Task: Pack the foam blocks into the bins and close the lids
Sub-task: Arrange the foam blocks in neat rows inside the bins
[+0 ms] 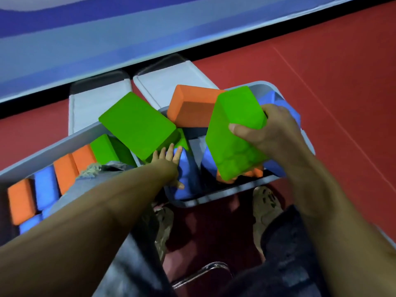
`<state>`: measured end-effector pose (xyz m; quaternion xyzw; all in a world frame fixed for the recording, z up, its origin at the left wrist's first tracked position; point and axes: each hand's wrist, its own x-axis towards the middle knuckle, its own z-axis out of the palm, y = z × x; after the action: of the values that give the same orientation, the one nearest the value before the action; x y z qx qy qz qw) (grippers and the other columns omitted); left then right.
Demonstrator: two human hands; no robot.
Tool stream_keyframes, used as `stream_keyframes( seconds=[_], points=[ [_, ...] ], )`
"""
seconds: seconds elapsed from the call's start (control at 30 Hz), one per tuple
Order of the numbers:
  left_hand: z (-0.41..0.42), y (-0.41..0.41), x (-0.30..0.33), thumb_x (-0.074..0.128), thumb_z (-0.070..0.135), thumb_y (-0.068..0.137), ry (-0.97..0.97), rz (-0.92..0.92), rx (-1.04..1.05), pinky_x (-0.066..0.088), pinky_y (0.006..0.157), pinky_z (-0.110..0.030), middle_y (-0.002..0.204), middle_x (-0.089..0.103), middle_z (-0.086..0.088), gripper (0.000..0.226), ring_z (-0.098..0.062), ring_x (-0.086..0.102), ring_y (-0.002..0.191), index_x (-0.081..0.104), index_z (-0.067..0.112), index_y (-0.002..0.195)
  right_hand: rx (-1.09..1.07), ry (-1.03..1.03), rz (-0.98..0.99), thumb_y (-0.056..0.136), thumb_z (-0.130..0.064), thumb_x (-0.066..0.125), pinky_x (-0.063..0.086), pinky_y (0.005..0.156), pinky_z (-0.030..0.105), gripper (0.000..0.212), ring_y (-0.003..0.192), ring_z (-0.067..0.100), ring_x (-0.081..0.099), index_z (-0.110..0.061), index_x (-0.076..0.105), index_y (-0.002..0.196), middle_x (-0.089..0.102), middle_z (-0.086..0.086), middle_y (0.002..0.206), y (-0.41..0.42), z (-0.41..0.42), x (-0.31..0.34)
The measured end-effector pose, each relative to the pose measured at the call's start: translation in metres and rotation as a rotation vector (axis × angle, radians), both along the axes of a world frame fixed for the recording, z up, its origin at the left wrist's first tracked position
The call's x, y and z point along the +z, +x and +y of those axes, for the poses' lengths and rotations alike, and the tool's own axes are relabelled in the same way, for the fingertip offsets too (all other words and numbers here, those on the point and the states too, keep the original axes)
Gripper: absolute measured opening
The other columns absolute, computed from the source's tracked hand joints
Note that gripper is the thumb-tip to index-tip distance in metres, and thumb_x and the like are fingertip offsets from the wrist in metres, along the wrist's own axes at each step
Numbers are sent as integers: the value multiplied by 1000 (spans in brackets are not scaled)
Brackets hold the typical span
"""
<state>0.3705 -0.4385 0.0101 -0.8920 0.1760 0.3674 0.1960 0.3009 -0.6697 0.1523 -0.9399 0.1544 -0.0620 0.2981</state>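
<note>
**Two green blocks going into the bins**

We hold one green block (pixel 234 133) in our right hand (pixel 276 133) — thumb across its near face, fingers wrapped round the far side, so the grip is clamped on it. Its long axis runs steeply, upper end away from us and lower end pointing down into the right bin (pixel 308 144), where it sits among blue and orange blocks. The free space lies below and a little left of the hand, so we judge the coming move to be a push along that axis.

Our left hand (pixel 169 161) reaches between the bins with fingers fairly straight, their tips touching the underside of a second green block (pixel 137 125), which lies tilted across the rim of the left bin (pixel 42 151). We cannot tell whether the thumb grips anything. That bin already holds rows of orange, blue and green blocks. The lids (pixel 171 80) lie open behind — not yet closed.
</note>
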Motion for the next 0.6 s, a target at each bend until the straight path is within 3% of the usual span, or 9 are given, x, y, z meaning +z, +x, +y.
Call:
stream_keyframes(
  seconds=[0.17,0.27,0.37,0.47,0.53,0.6],
  points=[
    [-5,-10,-17,66,67,70,-105,-23,-13,3,118,-51,155,-29,-9,129,-33,-15,146,-28,21,146,-30,-36,-13,67,-57,73,41,88,40,66,101,33,55,-3,62,102,63,18,102,-2,3,2],
    [-14,-5,-19,67,66,71,-74,-2,1,2,118,-51,155,-29,-7,129,-32,-15,146,-28,23,146,-49,-43,32,57,-70,63,42,83,38,74,97,33,58,-8,63,97,64,17,98,2,0,4],
    [-15,1,-17,63,69,71,-80,11,-11,0,118,-50,155,-30,-7,127,-32,-17,146,-29,23,146,-60,-34,38,54,-70,52,44,77,39,69,91,33,59,-11,64,87,66,15,90,7,-6,5],
    [-17,-1,-11,63,69,72,-80,4,-43,3,119,-50,156,-27,-10,127,-33,-16,146,-28,21,146,-86,57,4,55,-69,62,44,72,37,54,83,31,59,-18,56,71,60,10,78,12,-12,3],
    [-31,5,-3,66,64,74,-80,51,-5,12,118,-48,159,-13,-15,124,-35,-3,147,-20,15,150,-96,95,-12,52,-73,61,47,73,39,58,82,31,60,-18,55,69,62,11,78,15,-15,-1],
    [-49,27,16,66,54,81,-124,92,-29,37,106,-41,151,31,-20,97,-34,40,133,20,5,150,-137,125,-15,45,-78,52,49,74,39,73,83,32,62,-13,61,75,65,14,81,19,-14,-2]
  ],
)
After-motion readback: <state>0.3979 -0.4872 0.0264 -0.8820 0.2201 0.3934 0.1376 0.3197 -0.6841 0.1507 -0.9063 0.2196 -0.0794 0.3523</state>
